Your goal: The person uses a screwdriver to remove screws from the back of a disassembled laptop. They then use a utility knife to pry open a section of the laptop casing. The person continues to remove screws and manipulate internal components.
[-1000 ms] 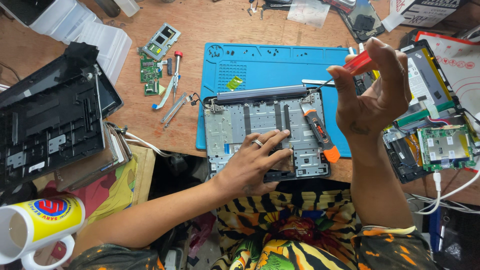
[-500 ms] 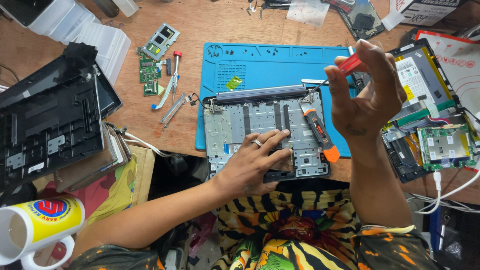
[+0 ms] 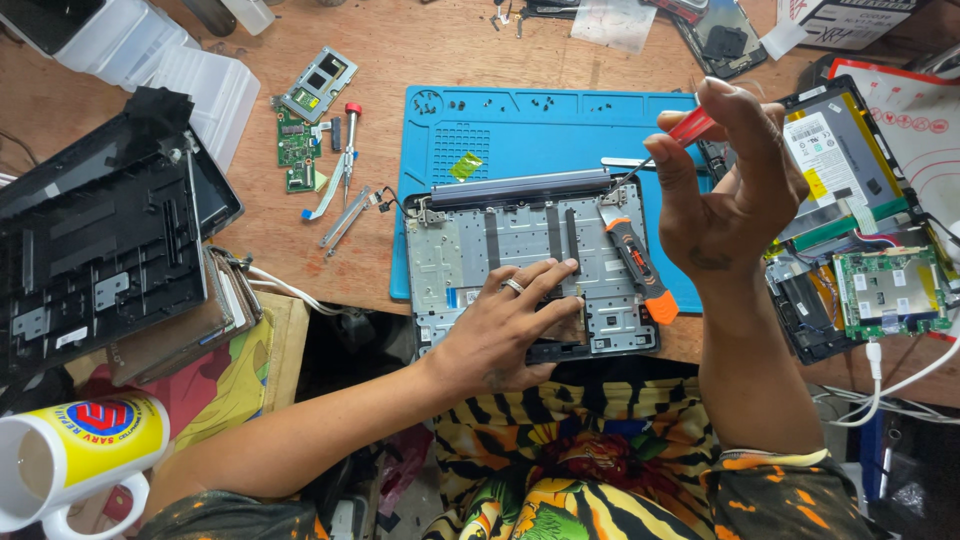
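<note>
Head view: left hand (image 3: 510, 320) lies flat, fingers spread, hiding part of the grey metal laptop chassis (image 3: 530, 270), while right hand (image 3: 725, 190) above-right pinches a mostly hidden red-handled screwdriver (image 3: 690, 128), yellow-labelled black battery (image 3: 835, 160) further right.

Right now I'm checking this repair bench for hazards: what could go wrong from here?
The right hand holds a red-handled screwdriver raised over the opened laptop chassis; a slip could jab the metal plate. The left hand alone pins the chassis, which overhangs the table edge, so it might tip toward the lap. Loose screws on the blue mat could easily scatter.
</note>
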